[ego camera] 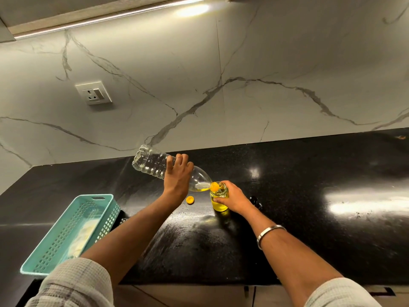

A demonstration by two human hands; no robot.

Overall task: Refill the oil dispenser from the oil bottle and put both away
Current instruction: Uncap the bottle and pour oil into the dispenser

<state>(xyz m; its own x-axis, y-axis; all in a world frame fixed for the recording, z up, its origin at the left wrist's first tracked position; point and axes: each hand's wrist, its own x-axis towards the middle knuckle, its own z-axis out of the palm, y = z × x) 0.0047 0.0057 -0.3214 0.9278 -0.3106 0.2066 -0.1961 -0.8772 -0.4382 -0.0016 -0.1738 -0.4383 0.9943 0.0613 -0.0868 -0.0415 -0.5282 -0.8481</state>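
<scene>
I have the bottle [155, 163] tipped well past level, its long axis running from the base up at the back left down to the orange neck [214, 186] at the front right, and that neck sits right at the open mouth of the dispenser [219, 199]; this mouth-to-mouth line is what the pour turns on. My left hand [177, 176] is wrapped over the bottle's middle from the near side, grip closed around the body with fingers curled over the top. My right hand [232, 199] is closed around the dispenser from its right side, holding it upright on the black tabletop [309, 196]. The dispenser shows yellow oil low down, with clear glass above it. Little oil is left in the bottle, pooled in the shoulder near the neck, so I judge the pour is near its end and the base would need lifting higher to drain the rest. The risk I see is the neck slipping off the rim and oil running onto the tabletop. The bottle's orange cap [190, 199] lies on the tabletop just left of the dispenser, nearer my left hand. A teal basket [104, 203] sits well to the left.
</scene>
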